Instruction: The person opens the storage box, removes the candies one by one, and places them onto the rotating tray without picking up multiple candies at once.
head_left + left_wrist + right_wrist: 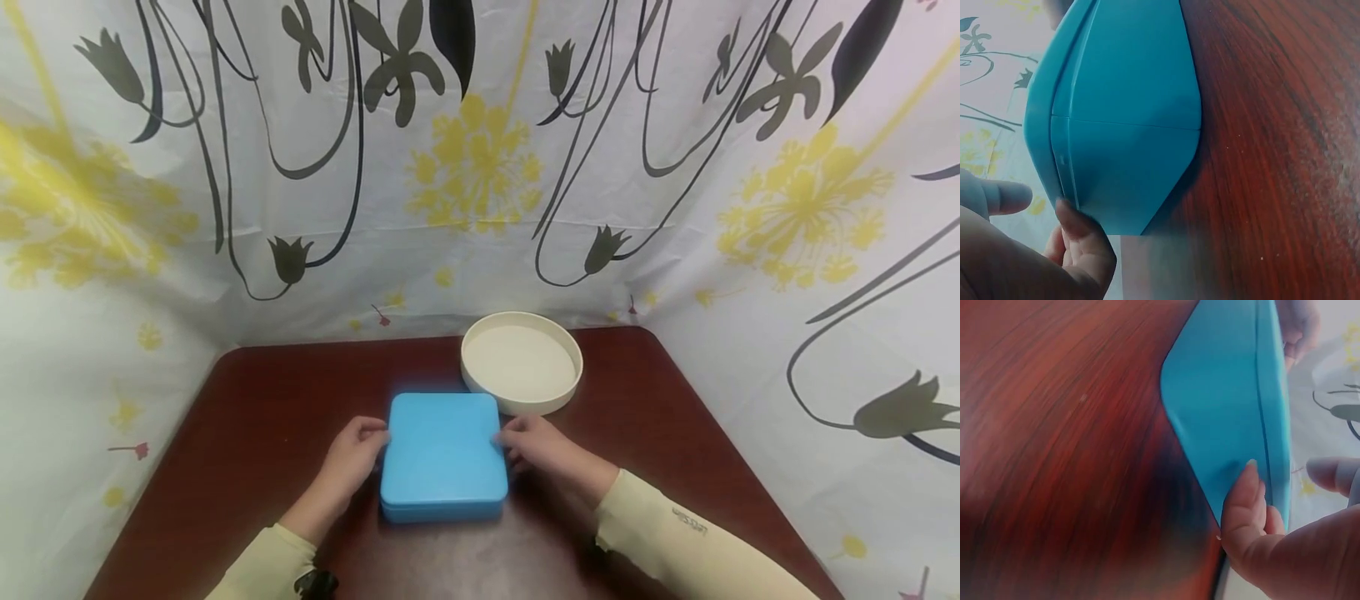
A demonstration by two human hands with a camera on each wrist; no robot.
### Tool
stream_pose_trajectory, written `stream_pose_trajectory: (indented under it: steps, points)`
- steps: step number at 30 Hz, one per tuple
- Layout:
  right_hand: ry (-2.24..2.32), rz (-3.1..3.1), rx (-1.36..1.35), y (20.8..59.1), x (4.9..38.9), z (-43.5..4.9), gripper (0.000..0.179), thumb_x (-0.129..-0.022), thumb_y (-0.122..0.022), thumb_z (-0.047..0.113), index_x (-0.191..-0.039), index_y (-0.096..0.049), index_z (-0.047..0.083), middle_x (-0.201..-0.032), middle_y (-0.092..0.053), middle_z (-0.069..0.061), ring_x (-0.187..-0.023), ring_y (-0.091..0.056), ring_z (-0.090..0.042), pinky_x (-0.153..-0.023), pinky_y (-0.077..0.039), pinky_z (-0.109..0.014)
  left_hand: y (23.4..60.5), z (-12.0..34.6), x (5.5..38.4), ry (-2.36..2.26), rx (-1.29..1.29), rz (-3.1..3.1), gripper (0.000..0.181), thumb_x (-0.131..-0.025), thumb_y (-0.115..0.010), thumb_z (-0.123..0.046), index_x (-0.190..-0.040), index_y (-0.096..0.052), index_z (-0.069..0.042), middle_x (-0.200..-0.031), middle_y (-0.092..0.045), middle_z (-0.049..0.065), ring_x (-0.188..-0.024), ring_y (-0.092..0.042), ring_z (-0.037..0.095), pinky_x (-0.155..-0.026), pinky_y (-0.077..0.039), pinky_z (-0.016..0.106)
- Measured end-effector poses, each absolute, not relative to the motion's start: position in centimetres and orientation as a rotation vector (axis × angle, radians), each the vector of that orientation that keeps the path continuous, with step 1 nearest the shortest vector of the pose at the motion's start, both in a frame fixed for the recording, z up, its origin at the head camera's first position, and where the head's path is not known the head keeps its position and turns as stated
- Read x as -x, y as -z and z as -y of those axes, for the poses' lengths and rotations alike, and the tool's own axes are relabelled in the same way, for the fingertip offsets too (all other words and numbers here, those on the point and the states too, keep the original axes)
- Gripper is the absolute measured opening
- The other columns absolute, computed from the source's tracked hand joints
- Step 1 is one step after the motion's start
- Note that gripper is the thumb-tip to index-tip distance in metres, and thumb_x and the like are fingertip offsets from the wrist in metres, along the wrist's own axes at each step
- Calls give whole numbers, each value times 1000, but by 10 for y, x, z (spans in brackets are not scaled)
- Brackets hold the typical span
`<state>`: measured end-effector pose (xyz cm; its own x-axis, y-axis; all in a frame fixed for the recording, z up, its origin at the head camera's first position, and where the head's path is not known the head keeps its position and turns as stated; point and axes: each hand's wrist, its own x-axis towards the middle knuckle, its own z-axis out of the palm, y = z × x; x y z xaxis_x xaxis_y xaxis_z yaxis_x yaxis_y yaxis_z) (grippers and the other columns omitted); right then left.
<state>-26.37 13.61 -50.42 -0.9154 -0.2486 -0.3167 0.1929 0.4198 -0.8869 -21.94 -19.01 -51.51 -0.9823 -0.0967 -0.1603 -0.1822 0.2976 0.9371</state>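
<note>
A blue lidded box [444, 450] with rounded corners lies flat on the table, its lid on top. At its left side, my left hand [352, 454] grips the lid edge. In the left wrist view, curled fingertips [1079, 225] press at the seam under the lid [1041, 119], with the thumb raised apart. Opposite, my right hand [543, 450] holds the other side. The right wrist view shows its bent fingers [1247, 506] against the box wall [1216, 394] at the seam, the thumb off to the side. The box's inside is hidden.
Just behind the box, a round cream tray [521, 362] with a low rim stands near the table's back edge. Dark red-brown wood makes up the table [300, 392]. A white curtain [480, 275] with floral print surrounds its back and sides.
</note>
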Motion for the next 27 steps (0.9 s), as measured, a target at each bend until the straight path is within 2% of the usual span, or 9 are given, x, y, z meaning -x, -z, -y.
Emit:
stream_pose_trajectory:
  steps: [8, 16, 23, 27]
  points:
    - [1620, -2105, -56, 505, 268, -134, 34, -103, -77, 20, -121, -66, -6, -107, -71, -20, -91, -71, -29, -82, -65, -43, 515, 189, 216, -1789, 261, -2463, 37, -110, -67, -20, -138, -63, 4, -128, -71, 23, -103, -70, 28, -85, -63, 43]
    - [1639, -2065, -66, 510, 274, -135, 34, -104, -78, 22, -122, -68, -6, -107, -73, -18, -90, -70, -27, -82, -64, -41, 510, 193, 215, -1769, 286, -2419, 41, -110, -69, -23, -140, -65, 5, -130, -71, 23, -102, -72, 27, -84, -65, 41]
    - [1648, -2021, -48, 510, 278, -137, 28, -105, -77, 24, -117, -72, -2, -101, -70, -15, -90, -68, -26, -82, -62, -38, 508, 198, 218, -1753, 301, -2378, 41, -110, -70, -23, -138, -68, 7, -121, -72, 21, -97, -73, 25, -82, -66, 39]
    - [1670, -2017, 4, 509, 279, -137, 27, -107, -74, 22, -117, -73, -3, -100, -70, -14, -89, -68, -25, -81, -61, -36, 505, 199, 216, -1766, 307, -2369, 40, -111, -70, -23, -139, -68, 5, -125, -72, 21, -98, -74, 25, -84, -66, 39]
